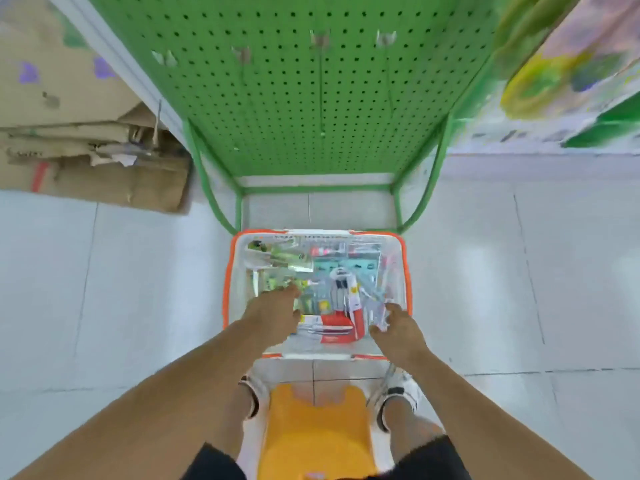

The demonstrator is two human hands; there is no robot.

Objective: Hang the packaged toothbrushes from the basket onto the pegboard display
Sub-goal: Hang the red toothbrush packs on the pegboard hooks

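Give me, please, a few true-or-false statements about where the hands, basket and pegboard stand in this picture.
1. Both hands reach into the basket. True: left hand, right hand.
2. The pegboard is red. False: it is green.
3. Packaged toothbrushes lie in the basket. True.
4. The basket stands on a table. False: it stands on the tiled floor.
5. Cardboard lies right of the pegboard. False: it lies left.
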